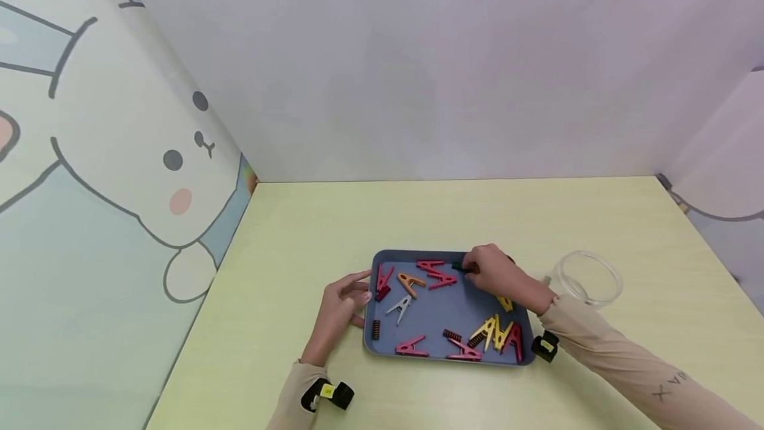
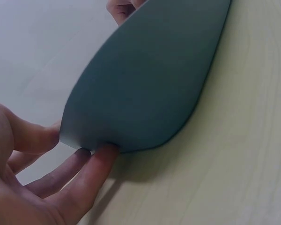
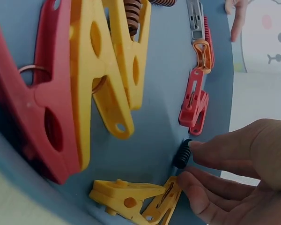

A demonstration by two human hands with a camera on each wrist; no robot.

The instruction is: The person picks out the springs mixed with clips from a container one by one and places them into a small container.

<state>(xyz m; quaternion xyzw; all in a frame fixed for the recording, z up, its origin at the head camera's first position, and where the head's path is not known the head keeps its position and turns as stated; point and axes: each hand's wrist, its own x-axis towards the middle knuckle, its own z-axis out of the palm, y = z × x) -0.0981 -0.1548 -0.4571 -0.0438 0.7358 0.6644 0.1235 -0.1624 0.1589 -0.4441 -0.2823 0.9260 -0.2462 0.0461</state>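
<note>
A blue-grey tray (image 1: pixel 442 310) holds plastic clips and coil springs. At its left end my left hand (image 1: pixel 340 307) grips the edge; in the left wrist view the fingertips (image 2: pixel 105 157) sit against the tray's underside (image 2: pixel 145 79). Inside the far right part, my right hand (image 1: pixel 492 271) pinches a black coil spring (image 3: pixel 182 154) between thumb and fingers. Beside those fingers lies a yellow clip (image 3: pixel 126 194). Red clips (image 3: pixel 194 105) lie just beyond the spring, near the tray's far wall. In the head view the right hand covers most of the spring.
Several yellow clips (image 1: pixel 503 336) and a dark red clip (image 1: pixel 515 340) crowd the near right corner. An orange clip (image 1: pixel 410 283), a grey clip (image 1: pixel 401 307) and brown springs (image 1: pixel 376 330) lie elsewhere in the tray. A clear round container (image 1: pixel 617 284) stands right of it on the table.
</note>
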